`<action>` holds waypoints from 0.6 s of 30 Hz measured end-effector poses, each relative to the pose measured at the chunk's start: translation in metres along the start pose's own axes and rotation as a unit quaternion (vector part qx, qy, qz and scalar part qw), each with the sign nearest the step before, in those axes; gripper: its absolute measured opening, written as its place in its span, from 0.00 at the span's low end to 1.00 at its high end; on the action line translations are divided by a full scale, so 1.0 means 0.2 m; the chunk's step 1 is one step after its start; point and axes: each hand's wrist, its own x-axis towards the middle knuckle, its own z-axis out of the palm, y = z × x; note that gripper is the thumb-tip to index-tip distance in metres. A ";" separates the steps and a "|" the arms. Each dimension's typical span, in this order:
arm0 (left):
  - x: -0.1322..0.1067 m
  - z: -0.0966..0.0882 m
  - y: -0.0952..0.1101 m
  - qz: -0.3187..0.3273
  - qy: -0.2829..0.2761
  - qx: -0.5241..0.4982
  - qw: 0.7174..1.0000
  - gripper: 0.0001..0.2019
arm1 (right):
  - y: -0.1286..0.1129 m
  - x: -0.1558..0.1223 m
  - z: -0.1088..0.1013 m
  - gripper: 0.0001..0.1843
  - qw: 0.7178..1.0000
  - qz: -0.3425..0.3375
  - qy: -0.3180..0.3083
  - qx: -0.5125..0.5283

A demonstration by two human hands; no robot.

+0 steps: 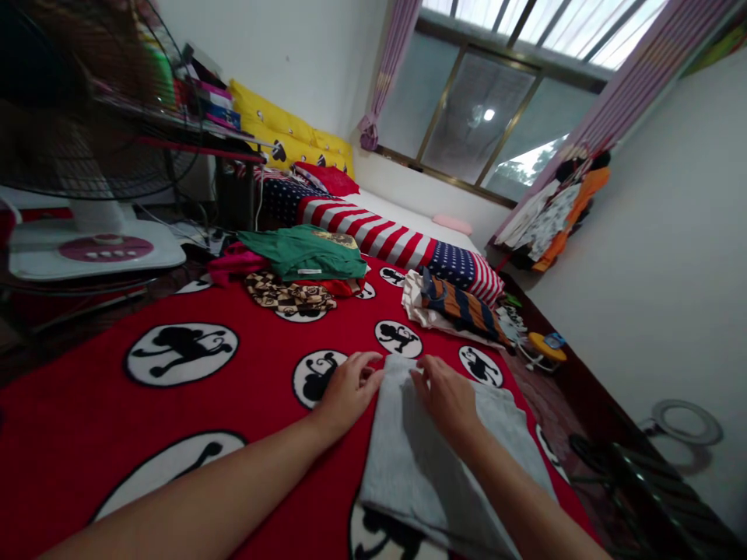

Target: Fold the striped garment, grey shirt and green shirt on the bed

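Note:
A folded light grey cloth [408, 459] lies on the red blanket [250, 389] printed with black monkey figures in white circles. My left hand [348, 393] rests at the cloth's left far corner, fingers curled onto its edge. My right hand [447, 398] lies on top of the cloth near its far edge, fingers bent and pressing down on the fabric. Both forearms reach in from the bottom of the view.
Farther up the bed lie a green shirt [306, 253] on a small pile, a brown checked garment [289, 295], and a striped orange and navy garment [461, 307]. A stars-and-stripes blanket [385, 237] and yellow pillows [285, 132] lie beyond. A fan [87, 155] stands left. Clothes hang at the right wall.

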 end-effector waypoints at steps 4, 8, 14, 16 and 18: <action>0.05 -0.01 -0.03 -0.025 0.017 -0.074 0.997 0.14 | -0.17 -0.22 -0.11 0.36 0.992 -0.013 -0.129 -0.008; 0.03 -0.01 -0.02 -0.021 -0.013 -0.064 0.998 0.14 | -0.31 -0.29 -0.07 0.30 0.989 -0.095 -0.106 -0.045; 0.04 -0.02 -0.02 -0.030 -0.012 -0.087 0.996 0.14 | -0.26 -0.19 -0.01 0.15 0.984 -0.057 -0.165 0.026; 0.04 -0.02 -0.03 -0.033 -0.009 -0.086 0.996 0.14 | -0.17 -0.13 -0.05 0.14 0.983 -0.023 -0.173 0.063; 0.04 -0.02 -0.04 -0.041 -0.002 -0.101 0.994 0.15 | -0.07 -0.05 -0.13 0.10 0.979 0.002 -0.176 0.101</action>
